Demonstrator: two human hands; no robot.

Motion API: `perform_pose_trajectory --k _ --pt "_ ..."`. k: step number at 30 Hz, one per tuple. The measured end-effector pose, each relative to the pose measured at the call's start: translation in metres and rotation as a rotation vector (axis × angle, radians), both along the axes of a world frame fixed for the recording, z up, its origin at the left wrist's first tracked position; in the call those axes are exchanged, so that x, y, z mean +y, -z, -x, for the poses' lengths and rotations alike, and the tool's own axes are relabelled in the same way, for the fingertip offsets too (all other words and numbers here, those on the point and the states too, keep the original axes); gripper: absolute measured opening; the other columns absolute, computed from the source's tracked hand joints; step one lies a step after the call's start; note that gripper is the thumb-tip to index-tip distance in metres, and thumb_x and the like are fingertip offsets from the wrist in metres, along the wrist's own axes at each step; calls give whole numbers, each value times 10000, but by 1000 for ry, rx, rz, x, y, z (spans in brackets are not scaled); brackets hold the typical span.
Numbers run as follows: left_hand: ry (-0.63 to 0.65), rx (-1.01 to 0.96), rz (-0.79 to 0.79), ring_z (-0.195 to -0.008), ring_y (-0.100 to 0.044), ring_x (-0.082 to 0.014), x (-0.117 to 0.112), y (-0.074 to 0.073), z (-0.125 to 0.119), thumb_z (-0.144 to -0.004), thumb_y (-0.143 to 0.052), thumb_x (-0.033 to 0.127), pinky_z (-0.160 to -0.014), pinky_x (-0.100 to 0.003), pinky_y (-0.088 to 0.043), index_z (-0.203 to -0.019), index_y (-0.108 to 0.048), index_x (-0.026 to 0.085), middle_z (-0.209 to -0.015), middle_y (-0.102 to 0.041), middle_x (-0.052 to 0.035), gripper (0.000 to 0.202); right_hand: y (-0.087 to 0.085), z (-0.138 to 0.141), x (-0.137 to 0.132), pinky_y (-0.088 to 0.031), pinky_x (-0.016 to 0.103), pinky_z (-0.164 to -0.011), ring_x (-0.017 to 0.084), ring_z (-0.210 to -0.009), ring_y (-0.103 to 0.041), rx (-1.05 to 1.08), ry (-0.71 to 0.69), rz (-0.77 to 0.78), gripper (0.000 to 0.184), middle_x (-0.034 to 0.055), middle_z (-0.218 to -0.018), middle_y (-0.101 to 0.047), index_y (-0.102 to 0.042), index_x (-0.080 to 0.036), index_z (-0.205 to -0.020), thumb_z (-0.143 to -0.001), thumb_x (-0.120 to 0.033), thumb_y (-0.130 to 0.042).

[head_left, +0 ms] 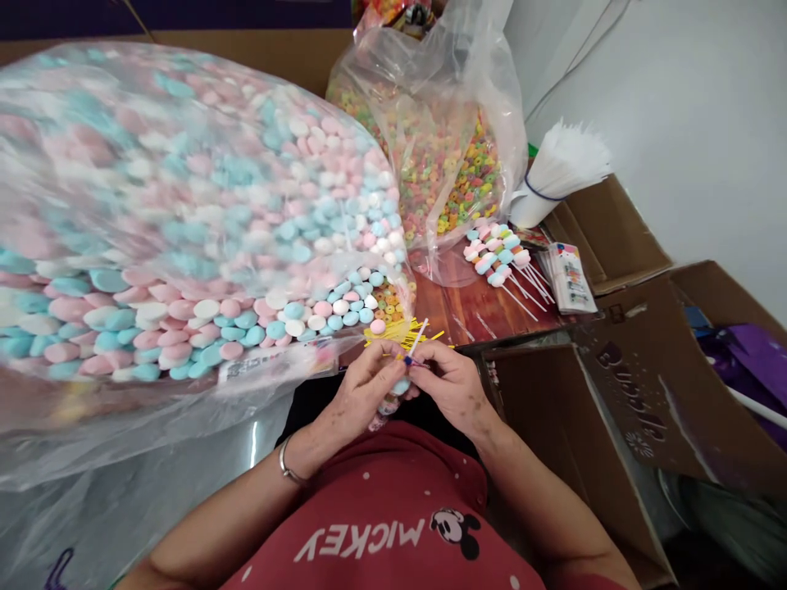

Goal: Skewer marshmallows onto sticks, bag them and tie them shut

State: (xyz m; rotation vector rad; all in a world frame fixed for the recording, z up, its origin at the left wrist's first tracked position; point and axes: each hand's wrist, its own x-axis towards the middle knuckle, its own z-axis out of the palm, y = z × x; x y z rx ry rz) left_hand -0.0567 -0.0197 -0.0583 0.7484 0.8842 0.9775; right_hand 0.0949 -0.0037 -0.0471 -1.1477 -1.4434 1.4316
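Observation:
Close to the body, both my hands are pinched around the neck of a wrapped marshmallow skewer (401,386). Its white stick (419,337) points up and away, while the candy end hangs below, partly hidden by fingers. My left hand (367,383) grips the skewer at the neck from one side. Opposite it, the fingertips of my right hand (453,388) press on a small dark blue and purple tie (408,360) at the stick. Just beyond the fingers lies a pile of yellow twist ties (402,332).
A huge clear bag of pink, blue and white marshmallows (234,180) fills the left. Behind stands a bag of ring gummies (455,164). Finished-looking skewers (499,252), a card stack (570,277) and a container of white sticks (557,172) sit right, near cardboard boxes (652,360).

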Motion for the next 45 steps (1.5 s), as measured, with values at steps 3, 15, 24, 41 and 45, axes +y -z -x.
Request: perform_pose_trajectory --k 3,15,24,41,45 --pt "-17 -72 62 -467 -561 -68 -1 7 1 -806 -709 455 -403 -128 -377 -883 -535 190 -671 -674 15 326 2 1 -2 -522 257 -558 107 -550 -587 89 -2 69 218 -32 -660 -590 -592 -186 -778 -839 -374 -683" --pt "474 -232 256 -451 -607 -118 6 12 21 -648 -841 495 -391 -160 -406 -811 -573 145 -634 -702 -61 470 2 -21 1 -509 228 -704 113 -742 -629 -189 -379 -438 205 30 -823 -664 -671 -173 -944 -955 -342 -556" --pt "607 -316 279 -457 -565 -98 3 13 24 -728 -772 484 -395 -170 -402 -738 -672 100 -623 -666 -75 397 -2 -18 -5 -511 243 -665 128 -727 -614 -327 -284 -694 211 39 -810 -680 -652 -184 -921 -982 -243 -459" --pt "790 239 54 -403 -423 -76 7 -4 32 -876 -538 577 -336 -175 -280 -758 -572 168 -624 -566 6 428 -28 -20 -18 -406 438 -915 210 -757 -489 -1027 -467 -1213 313 69 -753 -622 -660 -134 -889 -962 -92 -358" --pt "580 534 -431 -569 -486 -119 -1 -2 28 -928 -516 386 -552 -224 -407 -766 -586 176 -691 -579 -16 275 -23 -18 -17 -351 382 -688 191 -654 -391 -1034 -485 -1133 350 41 -612 -495 -566 -171 -643 -936 -110 -384"
